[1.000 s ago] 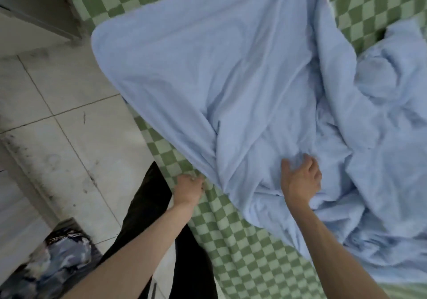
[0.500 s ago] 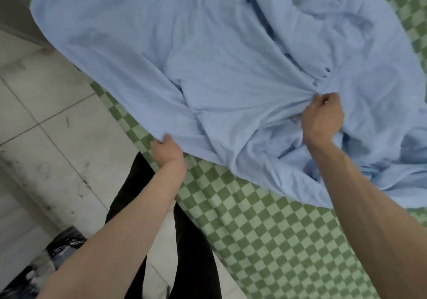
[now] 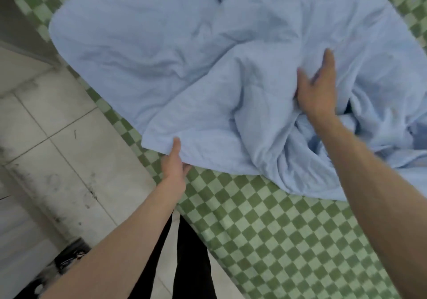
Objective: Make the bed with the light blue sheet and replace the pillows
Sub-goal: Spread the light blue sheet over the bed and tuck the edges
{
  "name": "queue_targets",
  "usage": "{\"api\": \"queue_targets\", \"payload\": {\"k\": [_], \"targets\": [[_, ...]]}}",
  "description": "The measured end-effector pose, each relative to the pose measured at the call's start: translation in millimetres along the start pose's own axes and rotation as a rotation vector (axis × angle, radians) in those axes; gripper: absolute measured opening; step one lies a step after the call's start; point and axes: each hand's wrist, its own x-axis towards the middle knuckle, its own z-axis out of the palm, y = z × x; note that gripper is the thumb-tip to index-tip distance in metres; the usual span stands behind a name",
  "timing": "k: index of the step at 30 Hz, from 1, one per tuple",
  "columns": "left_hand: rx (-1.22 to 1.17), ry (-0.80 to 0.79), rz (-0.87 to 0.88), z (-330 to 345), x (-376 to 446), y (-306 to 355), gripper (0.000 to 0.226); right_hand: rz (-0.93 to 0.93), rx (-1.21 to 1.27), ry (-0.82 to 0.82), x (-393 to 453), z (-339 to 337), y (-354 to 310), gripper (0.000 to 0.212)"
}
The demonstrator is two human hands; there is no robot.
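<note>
The light blue sheet (image 3: pixel 184 51) lies rumpled across the bed, which has a green and white checked cover (image 3: pixel 265 229). My left hand (image 3: pixel 174 162) pinches the sheet's near edge at the bed's left side, thumb on top of the cloth. My right hand (image 3: pixel 317 88) rests on a raised fold in the middle of the sheet with its fingers spread and straight. The sheet is bunched in thick folds to the right of that hand. No pillows are in view.
A worn tiled floor (image 3: pixel 53 141) runs along the left of the bed. My dark trouser legs (image 3: pixel 184 264) stand against the bed's near corner. A dark bundle (image 3: pixel 69 257) lies on the floor at the lower left. A grey wall or cabinet (image 3: pixel 16 28) stands at the upper left.
My right hand has let go of the bunch of sheet it gripped and now lies flat and spread on it. My left hand still holds the edge; the sheet has settled lower onto the bed.
</note>
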Motion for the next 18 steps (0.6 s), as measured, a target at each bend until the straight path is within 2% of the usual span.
{"api": "queue_targets", "payload": {"k": [2, 4, 5, 8, 10, 12, 14, 16, 18], "targets": [[0.039, -0.124, -0.098, 1.3, 1.0, -16.5, 0.043, 0.005, -0.080, 0.026, -58.9, 16.4, 27.0, 0.072], [0.070, -0.182, -0.130, 0.9, 7.2, -25.9, 0.042, -0.021, -0.229, 0.038, -112.7, 26.3, 57.0, 0.068], [0.089, -0.207, -0.141, 1.6, 9.0, -30.4, 0.042, -0.050, -0.352, 0.003, -137.0, 28.0, 73.2, 0.069], [0.134, -0.224, -0.157, 5.8, 8.0, -44.3, 0.042, -0.188, -0.814, -0.234, -177.7, 22.0, 121.4, 0.071], [0.116, -0.186, -0.128, 6.8, 7.1, -48.8, 0.039, -0.269, -0.921, -0.285, -169.9, 15.1, 130.9, 0.046], [0.094, -0.145, -0.065, 6.3, 7.1, -46.4, 0.033, -0.328, -0.879, -0.308, -146.6, 0.6, 126.0, 0.022], [0.116, -0.059, 0.028, -2.5, 9.3, -44.4, 0.023, -0.251, -0.809, -0.201, -113.0, -30.5, 117.6, 0.023], [0.153, 0.083, 0.101, -17.6, 8.8, -45.4, 0.019, -0.038, -0.764, 0.052, -71.8, -82.1, 113.5, 0.033], [0.165, 0.140, 0.152, -25.8, -1.0, -51.3, 0.021, 0.184, -0.762, 0.194, -34.2, -134.6, 110.2, 0.037]]}}
